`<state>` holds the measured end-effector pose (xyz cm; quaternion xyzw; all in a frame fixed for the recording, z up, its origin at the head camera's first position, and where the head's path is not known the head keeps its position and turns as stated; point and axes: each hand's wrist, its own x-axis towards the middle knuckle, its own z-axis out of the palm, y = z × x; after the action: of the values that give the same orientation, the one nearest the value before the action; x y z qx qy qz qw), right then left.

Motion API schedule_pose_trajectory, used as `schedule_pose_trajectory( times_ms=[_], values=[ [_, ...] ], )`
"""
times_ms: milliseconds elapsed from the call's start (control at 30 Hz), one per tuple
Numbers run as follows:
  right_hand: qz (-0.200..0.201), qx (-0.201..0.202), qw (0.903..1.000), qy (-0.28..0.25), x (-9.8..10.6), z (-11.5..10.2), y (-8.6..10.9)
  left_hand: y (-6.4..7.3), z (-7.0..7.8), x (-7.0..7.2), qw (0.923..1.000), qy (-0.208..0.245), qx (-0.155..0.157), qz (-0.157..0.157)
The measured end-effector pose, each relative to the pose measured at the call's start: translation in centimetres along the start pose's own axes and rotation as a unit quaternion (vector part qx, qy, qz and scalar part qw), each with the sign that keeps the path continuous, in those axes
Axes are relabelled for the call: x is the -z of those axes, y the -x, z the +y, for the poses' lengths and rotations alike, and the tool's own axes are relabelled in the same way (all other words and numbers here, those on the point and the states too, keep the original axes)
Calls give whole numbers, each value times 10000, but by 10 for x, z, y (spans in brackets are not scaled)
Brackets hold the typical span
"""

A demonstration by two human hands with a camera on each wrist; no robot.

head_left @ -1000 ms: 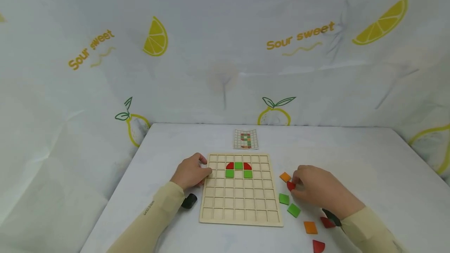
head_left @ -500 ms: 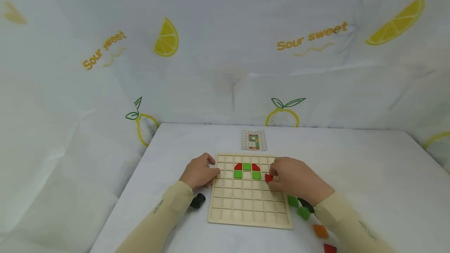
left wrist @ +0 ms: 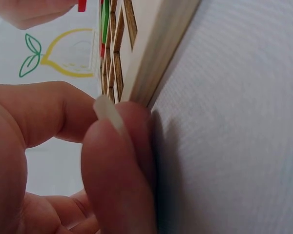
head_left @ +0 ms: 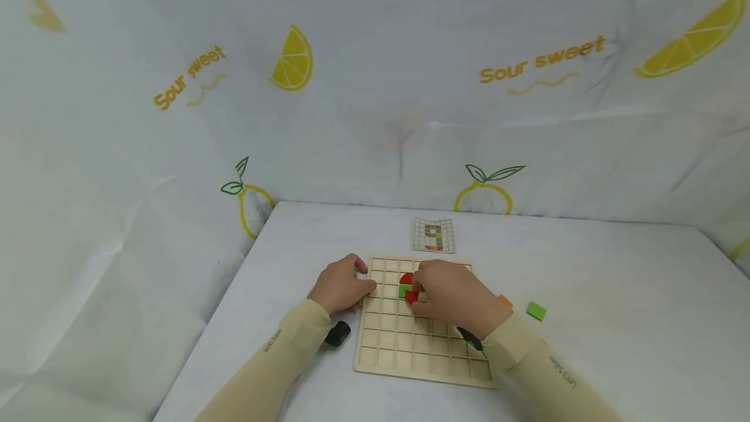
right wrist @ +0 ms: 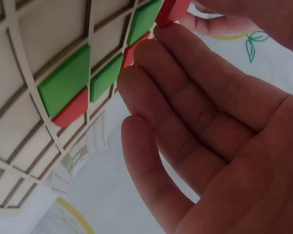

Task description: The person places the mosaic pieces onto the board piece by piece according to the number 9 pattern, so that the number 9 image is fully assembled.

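A pale wooden grid board [head_left: 387,344] lies on the white table. My right hand [head_left: 457,295] is over its upper part, pinching a red quarter-circle tile [head_left: 411,297] between thumb and fingers; its other fingers extend loosely in the right wrist view. Just beside that tile, a green square tile [head_left: 404,291] and another red quarter-circle [head_left: 407,278] sit in cells. More set green squares [right wrist: 66,80] show in the right wrist view, mostly hidden by my hand in the head view. At the board's left edge, my left hand [head_left: 341,285] grips the rim with curled thumb and fingers.
Behind the board lies a card [head_left: 433,235] printed with a coloured tile pattern. To the right, an orange tile [head_left: 505,301] and a loose green square [head_left: 536,310] lie on the table. A black cylindrical object [head_left: 338,334] is by my left wrist.
My right hand has picked up the red quarter-circle from the table at the right and carried it left over the board. The left hand stays at the board's edge; the head view has shifted slightly.
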<state>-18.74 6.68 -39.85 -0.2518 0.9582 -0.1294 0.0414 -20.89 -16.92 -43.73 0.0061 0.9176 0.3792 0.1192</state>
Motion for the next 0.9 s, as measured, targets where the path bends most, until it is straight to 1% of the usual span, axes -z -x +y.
schedule_pose_trajectory(
  times_ms=[167,367,533,900],
  values=[
    [37,150,9994,300,-10,-5,-3,-1,2,-1,10000,-3,-1,-55],
    [166,405,9980,447,-13,-7,-7,-2,0,2,10000,-23,23,-60],
    [149,447,9975,527,-13,-9,-7,-3,-1,2,10000,18,20,-60],
    [138,505,9965,649,-15,-11,-8,-5,-2,2,9999,46,124,-65]
  ],
)
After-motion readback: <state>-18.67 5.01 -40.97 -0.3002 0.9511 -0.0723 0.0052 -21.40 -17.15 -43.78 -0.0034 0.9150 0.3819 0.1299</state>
